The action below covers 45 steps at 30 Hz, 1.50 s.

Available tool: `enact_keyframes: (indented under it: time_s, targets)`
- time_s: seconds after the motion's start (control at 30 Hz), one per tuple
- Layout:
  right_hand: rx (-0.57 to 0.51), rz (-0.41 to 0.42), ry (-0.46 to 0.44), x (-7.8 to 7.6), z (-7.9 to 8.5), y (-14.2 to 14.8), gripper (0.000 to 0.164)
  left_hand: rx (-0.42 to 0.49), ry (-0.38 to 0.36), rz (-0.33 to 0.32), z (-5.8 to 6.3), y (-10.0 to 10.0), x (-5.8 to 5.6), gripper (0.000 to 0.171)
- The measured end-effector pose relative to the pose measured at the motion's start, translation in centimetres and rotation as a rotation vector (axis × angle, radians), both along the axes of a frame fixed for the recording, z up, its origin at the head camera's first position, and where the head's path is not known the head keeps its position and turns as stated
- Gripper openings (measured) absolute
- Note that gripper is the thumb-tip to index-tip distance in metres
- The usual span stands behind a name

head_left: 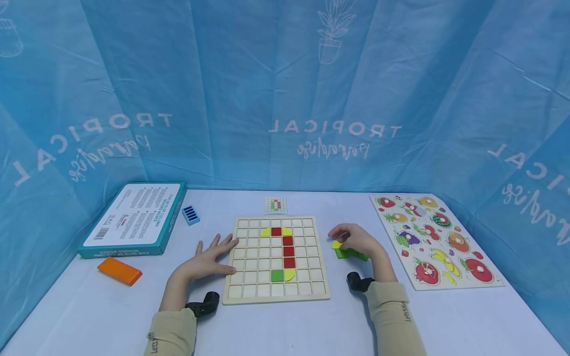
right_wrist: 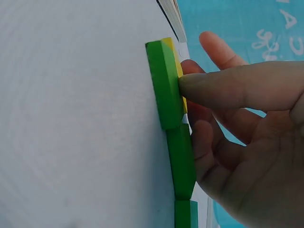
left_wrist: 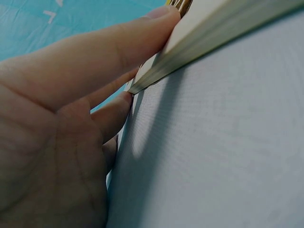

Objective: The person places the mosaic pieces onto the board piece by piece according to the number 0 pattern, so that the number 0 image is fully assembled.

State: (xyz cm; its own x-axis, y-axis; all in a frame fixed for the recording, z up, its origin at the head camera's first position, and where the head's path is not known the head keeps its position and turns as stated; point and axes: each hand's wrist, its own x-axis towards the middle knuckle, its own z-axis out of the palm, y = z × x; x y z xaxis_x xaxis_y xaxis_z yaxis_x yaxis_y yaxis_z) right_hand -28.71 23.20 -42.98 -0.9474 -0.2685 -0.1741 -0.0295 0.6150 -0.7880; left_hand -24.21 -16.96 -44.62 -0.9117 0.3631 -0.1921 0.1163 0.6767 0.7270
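Blocks (head_left: 342,254) beneath the right hand (head_left: 357,240)

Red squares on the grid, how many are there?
4: one red square between the top two yellow pieces, and three more lined up below the right-hand yellow one. None look hidden.

left fingers (head_left: 225,247) spread | right fingers (head_left: 343,229) bent, thumb (right_wrist: 242,86) extended | forearms (head_left: 176,292) stretched forward

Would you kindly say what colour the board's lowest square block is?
The block is green, clearest in head view.
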Motion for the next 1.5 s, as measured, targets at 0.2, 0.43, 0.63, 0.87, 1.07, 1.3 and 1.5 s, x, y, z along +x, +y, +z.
enact_keyframes:
  time_s: [0.2, 0.43, 0.63, 0.87, 1.07, 1.3, 1.5]
  targets:
    - [0.018, -0.001, 0.004, 0.1, 0.0, -0.1, 0.031, 0.007, -0.003, 0.0, 0.1, 0.0, 0.0, 0.091]
    - [0.038, -0.026, 0.014, 0.2, 0.2, -0.3, 0.03, 0.004, -0.002, -0.001, 0.2, 0.0, 0.0, 0.091]
    - [0.033, -0.069, 0.01, 0.1, 0.2, -0.4, 0.028, 0.003, -0.002, -0.003, 0.1, 0.0, 0.1, 0.091]
    - [0.004, -0.184, -0.035, 0.2, 0.7, -0.8, 0.029, 0.003, 0.001, -0.007, 0.3, 0.0, 0.1, 0.091]
    - [-0.031, -0.214, -0.053, 0.4, 1.0, -1.2, 0.027, 0.006, -0.003, -0.008, 0.4, 0.1, 0.1, 0.091]
    - [-0.067, -0.211, -0.059, 0.6, 1.5, -2.0, 0.027, -0.002, -0.005, -0.012, 0.4, 0.1, 0.1, 0.091]
    - [-0.083, -0.191, -0.039, 0.8, 1.8, -2.8, 0.025, 0.004, -0.008, -0.013, 0.4, 0.1, 0.1, 0.09]
